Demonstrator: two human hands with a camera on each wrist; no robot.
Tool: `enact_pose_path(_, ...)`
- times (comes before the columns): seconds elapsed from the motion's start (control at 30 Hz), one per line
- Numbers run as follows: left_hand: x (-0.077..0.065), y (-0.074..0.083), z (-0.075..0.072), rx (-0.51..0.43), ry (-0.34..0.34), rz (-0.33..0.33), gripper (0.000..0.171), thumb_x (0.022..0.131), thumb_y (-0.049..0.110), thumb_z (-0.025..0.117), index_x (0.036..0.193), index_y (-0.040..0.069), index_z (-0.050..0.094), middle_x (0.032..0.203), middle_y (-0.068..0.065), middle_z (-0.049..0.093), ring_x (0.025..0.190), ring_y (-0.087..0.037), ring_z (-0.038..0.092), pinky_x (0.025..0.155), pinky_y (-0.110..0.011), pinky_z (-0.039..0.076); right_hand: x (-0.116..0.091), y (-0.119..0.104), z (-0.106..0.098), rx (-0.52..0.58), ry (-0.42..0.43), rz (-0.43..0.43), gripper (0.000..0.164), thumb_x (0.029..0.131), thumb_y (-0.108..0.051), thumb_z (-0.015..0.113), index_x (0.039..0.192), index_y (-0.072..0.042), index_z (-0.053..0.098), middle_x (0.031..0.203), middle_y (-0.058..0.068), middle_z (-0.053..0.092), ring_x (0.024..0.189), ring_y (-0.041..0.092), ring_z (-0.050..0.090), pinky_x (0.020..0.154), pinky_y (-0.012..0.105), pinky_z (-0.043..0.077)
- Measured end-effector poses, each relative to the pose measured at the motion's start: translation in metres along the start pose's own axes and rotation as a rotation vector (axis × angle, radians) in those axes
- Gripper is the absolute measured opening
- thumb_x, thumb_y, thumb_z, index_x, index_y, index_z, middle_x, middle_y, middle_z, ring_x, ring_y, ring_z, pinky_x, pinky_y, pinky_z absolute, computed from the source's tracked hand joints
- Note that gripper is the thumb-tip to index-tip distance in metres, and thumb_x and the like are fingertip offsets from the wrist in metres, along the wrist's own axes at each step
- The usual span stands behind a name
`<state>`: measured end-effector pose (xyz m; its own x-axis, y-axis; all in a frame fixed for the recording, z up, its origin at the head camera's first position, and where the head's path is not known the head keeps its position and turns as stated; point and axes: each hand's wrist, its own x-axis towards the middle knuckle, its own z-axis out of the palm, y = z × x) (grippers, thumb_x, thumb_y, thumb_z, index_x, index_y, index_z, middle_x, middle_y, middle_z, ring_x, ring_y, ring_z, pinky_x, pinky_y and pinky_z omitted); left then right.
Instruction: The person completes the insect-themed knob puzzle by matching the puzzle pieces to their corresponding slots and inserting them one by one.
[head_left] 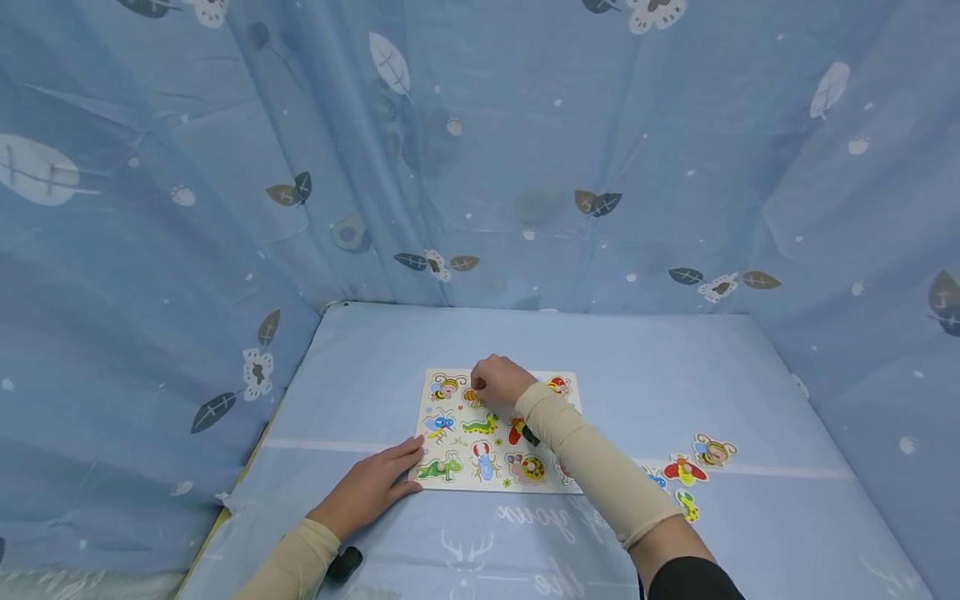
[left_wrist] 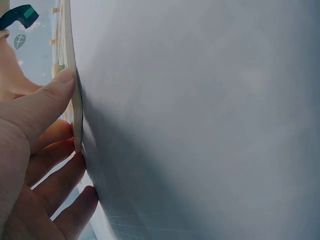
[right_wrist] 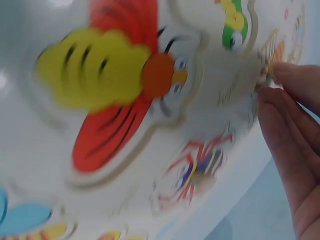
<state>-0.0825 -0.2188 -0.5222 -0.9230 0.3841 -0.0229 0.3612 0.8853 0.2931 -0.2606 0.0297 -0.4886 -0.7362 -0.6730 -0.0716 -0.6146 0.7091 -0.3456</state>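
Note:
A white wooden insect puzzle board point(head_left: 459, 446) lies flat, its recesses filled with colourful bug pictures. My left hand point(head_left: 378, 483) steadies the board's left edge, fingers and thumb touching its side; the left wrist view shows the thumb point(left_wrist: 52, 95) against the rim. Over the top row, my right hand point(head_left: 501, 382) pinches a puzzle piece, an orange-striped bug point(head_left: 472, 398), between thumb and fingertips, which partly cover it. In the right wrist view the pinch is at the far right, beyond a red-winged bug point(right_wrist: 120, 75) and a striped spider point(right_wrist: 202, 167).
Right of the board lie several loose pieces: a bee point(head_left: 715, 451), a red-winged bug point(head_left: 684, 471), a green caterpillar point(head_left: 687, 505) and a blue bug point(head_left: 655, 477), partly behind the right forearm. A patterned blue curtain point(head_left: 510, 167) stands behind the cloth-covered table point(head_left: 375, 350).

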Motion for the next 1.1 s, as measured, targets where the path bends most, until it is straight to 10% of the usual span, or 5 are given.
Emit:
enact_pose_path(0.27, -0.003, 0.000, 0.000, -0.009, 0.014, 0.002, 0.062, 0.089, 0.048, 0.066, 0.141, 0.018, 0.053, 0.153, 0.008, 0.042, 0.136, -0.016, 0.047, 0.106, -0.038, 0.048, -0.032, 0.026, -0.012, 0.032, -0.066, 0.018, 0.013, 0.088, -0.009, 0.070, 0.099, -0.013, 0.077, 0.096, -0.003, 0.073, 0.086, 0.009, 0.065, 0.078, 0.025, 0.056)
enact_pose_path(1.1, 0.000, -0.001, 0.003, -0.011, 0.056, 0.033, 0.061, 0.088, 0.046, 0.068, 0.141, 0.018, 0.053, 0.154, 0.008, 0.041, 0.136, -0.016, 0.048, 0.104, -0.037, 0.049, -0.231, 0.104, -0.059, -0.003, -0.199, 0.323, 0.014, 0.078, -0.011, 0.081, 0.090, -0.013, 0.074, 0.085, -0.003, 0.068, 0.075, 0.011, 0.056, 0.073, 0.030, 0.056)
